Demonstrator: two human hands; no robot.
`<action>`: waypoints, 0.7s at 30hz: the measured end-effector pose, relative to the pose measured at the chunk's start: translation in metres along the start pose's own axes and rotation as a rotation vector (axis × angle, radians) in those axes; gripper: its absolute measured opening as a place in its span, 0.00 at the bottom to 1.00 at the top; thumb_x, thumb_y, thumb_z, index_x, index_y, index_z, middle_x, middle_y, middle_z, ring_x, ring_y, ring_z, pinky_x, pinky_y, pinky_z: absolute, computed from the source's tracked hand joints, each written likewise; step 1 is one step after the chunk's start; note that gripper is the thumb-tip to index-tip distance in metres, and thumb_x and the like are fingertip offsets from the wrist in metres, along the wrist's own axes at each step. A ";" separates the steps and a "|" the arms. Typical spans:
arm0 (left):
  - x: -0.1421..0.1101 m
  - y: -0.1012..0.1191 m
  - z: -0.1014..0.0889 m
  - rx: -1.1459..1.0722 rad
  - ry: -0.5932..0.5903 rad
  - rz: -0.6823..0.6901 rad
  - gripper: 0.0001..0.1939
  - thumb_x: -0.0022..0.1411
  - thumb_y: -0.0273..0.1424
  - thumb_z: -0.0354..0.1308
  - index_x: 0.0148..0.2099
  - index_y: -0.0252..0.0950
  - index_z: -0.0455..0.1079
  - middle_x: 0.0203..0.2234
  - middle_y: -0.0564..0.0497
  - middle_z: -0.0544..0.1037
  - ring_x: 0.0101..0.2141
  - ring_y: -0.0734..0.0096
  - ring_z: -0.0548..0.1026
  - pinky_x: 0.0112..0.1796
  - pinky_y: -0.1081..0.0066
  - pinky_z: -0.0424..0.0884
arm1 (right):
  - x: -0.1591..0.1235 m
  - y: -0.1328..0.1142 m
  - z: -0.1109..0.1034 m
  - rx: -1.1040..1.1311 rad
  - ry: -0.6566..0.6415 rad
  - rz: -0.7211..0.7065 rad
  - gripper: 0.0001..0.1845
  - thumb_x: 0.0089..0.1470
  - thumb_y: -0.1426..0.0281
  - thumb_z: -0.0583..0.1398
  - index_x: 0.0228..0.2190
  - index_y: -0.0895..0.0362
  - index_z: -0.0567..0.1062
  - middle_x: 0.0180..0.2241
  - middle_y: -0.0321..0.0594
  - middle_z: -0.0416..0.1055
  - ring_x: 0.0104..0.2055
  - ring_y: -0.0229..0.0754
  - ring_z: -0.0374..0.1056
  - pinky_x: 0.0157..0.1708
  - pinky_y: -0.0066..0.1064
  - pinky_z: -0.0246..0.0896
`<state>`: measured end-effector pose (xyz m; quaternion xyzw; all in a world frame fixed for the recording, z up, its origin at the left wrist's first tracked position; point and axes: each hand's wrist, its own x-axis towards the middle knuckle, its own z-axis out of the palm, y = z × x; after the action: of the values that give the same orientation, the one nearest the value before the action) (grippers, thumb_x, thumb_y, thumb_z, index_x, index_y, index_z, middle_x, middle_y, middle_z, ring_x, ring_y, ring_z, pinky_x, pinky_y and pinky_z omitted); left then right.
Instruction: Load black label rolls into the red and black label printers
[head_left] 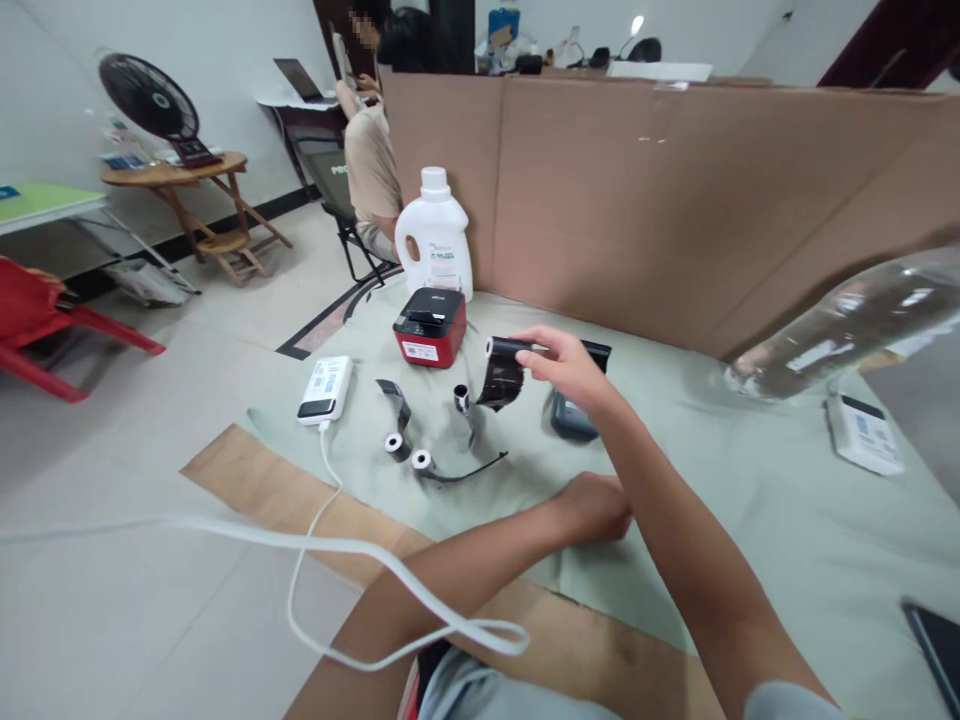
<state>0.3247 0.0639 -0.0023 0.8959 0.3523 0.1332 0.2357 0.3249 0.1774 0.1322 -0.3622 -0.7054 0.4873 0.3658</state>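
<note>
My right hand [559, 365] pinches the end of a small black paper roll [501, 372], lifted above the cloth with its loose tail hanging down. Beneath my right forearm, my left hand [596, 505] rests as a fist on the cloth, its fingers partly hidden and nothing showing in it. Several similar rolls stand to the left: one roll [396, 447] with a curling strip, another roll [422, 463] with its tail stretched right, and an upright curled roll [461, 400]. Behind my right hand sits a dark device [574, 418], partly covered.
A red and black box-shaped device [430, 328] stands before a white jug [435, 240]. White power banks lie left [326, 388] and right [864, 432]. A white cable [360, 545] crosses the foreground. A cardboard wall [600, 200] backs the table; a clear bottle [847, 320] leans right.
</note>
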 end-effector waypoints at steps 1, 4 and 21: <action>0.001 -0.001 0.001 0.013 -0.007 0.041 0.12 0.65 0.23 0.56 0.47 0.40 0.76 0.43 0.50 0.82 0.40 0.62 0.81 0.30 0.71 0.70 | -0.011 -0.002 -0.016 0.063 0.054 -0.009 0.19 0.55 0.57 0.65 0.45 0.53 0.78 0.42 0.41 0.77 0.38 0.41 0.72 0.34 0.32 0.66; -0.001 -0.002 0.002 0.012 0.002 0.107 0.18 0.66 0.24 0.53 0.54 0.42 0.74 0.46 0.50 0.81 0.42 0.62 0.81 0.28 0.71 0.69 | -0.043 -0.007 -0.060 0.216 0.222 -0.042 0.20 0.56 0.49 0.62 0.40 0.51 0.78 0.38 0.42 0.76 0.36 0.44 0.71 0.34 0.36 0.66; -0.007 -0.010 0.003 -0.071 0.217 0.114 0.14 0.66 0.25 0.52 0.50 0.40 0.75 0.42 0.49 0.81 0.42 0.65 0.79 0.38 0.69 0.73 | -0.061 0.127 -0.088 -0.696 0.326 -0.032 0.18 0.60 0.63 0.57 0.46 0.57 0.78 0.44 0.51 0.77 0.42 0.51 0.69 0.49 0.45 0.64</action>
<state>0.3152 0.0646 -0.0106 0.8859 0.3193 0.2548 0.2196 0.4497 0.1951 0.0244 -0.5262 -0.7668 0.1490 0.3360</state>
